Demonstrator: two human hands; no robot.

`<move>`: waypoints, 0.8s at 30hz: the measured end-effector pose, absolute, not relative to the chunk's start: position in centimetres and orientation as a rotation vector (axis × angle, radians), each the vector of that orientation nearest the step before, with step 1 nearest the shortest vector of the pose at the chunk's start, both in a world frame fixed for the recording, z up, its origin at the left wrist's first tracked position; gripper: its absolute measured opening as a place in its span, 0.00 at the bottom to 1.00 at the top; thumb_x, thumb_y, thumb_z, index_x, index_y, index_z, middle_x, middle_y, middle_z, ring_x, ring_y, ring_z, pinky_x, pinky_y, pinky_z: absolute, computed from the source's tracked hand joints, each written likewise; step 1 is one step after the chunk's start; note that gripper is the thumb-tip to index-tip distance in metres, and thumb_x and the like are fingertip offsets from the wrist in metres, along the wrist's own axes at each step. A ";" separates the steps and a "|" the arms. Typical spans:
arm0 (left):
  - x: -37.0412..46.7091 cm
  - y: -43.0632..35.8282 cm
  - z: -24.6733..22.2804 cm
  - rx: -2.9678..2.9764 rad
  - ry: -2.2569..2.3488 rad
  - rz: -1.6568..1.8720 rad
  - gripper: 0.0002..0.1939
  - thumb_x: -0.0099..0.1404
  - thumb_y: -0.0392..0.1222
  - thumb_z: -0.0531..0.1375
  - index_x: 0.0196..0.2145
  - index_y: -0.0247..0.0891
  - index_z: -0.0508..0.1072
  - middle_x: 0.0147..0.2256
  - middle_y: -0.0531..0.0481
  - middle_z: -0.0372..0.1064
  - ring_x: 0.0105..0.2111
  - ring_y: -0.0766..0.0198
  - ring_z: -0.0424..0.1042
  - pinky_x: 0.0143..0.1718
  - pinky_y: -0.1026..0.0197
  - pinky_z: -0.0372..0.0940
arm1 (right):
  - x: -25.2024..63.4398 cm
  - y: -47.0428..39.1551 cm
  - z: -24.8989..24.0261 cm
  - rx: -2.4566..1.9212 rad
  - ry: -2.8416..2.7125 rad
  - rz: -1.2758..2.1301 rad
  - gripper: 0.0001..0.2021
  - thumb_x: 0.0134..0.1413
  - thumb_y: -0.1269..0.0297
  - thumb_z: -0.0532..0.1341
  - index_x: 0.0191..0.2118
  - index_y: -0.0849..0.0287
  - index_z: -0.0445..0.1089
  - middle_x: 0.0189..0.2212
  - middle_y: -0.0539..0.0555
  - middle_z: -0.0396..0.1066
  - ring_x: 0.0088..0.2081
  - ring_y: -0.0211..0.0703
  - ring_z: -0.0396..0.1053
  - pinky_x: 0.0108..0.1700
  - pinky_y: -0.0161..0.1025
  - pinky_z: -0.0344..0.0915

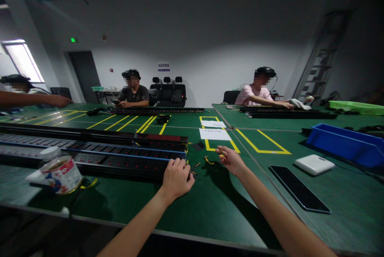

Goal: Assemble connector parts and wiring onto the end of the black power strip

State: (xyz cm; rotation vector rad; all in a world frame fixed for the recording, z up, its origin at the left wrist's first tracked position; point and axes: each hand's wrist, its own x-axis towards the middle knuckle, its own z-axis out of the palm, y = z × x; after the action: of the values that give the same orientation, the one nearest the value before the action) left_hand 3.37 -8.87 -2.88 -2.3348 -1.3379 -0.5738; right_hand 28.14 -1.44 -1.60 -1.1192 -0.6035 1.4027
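My left hand (pixel 177 179) rests with curled fingers on the right end of a long black strip assembly (pixel 120 165); its fingertips are around a small black part at that end. To the right, my right hand (pixel 230 161) is raised above the table with fingers pinched on a small yellow piece. Between the hands, a small screw-like piece (pixel 197 165) and a yellow curved piece (pixel 209 161) lie on the green table. Just behind them sits a small flat black part (pixel 198 146).
A jar (pixel 64 175) stands at left. A dark phone (pixel 300 189), a white box (pixel 315 164) and a blue bin (pixel 345 143) are at right. White papers (pixel 215 134) lie ahead. Co-workers sit across the table; a person's arm (pixel 36 99) reaches in at far left.
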 end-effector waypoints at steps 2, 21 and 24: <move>3.4 -8.9 -2.9 -2.336 -1.337 -0.575 0.10 0.64 0.45 0.57 0.33 0.37 0.75 0.37 0.42 0.70 0.40 0.52 0.65 0.42 0.48 0.57 | 28.1 -1.5 -1.6 -1.125 -0.600 1.398 0.02 0.58 0.72 0.63 0.34 0.61 0.71 0.27 0.53 0.77 0.17 0.28 0.64 0.16 0.24 0.60; 3.4 -8.8 -2.9 -2.343 -1.328 -0.591 0.10 0.64 0.45 0.57 0.34 0.37 0.75 0.37 0.42 0.71 0.40 0.52 0.65 0.42 0.49 0.57 | 28.1 -1.4 -1.8 -1.130 -0.610 1.391 0.02 0.58 0.72 0.63 0.34 0.61 0.71 0.26 0.52 0.76 0.17 0.29 0.64 0.16 0.24 0.60; 3.4 -8.8 -3.0 -2.345 -1.325 -0.599 0.10 0.63 0.45 0.58 0.33 0.37 0.75 0.37 0.41 0.71 0.40 0.51 0.65 0.42 0.48 0.57 | 28.1 -1.4 -1.7 -1.137 -0.605 1.391 0.02 0.58 0.73 0.63 0.34 0.61 0.71 0.26 0.52 0.76 0.17 0.29 0.64 0.15 0.24 0.60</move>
State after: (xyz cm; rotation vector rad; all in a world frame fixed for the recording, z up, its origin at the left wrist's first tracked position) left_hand 3.36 -8.78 -3.00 -2.3450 -1.3253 -0.5987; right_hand 28.13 -1.42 -1.69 -1.1371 -0.6053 1.3909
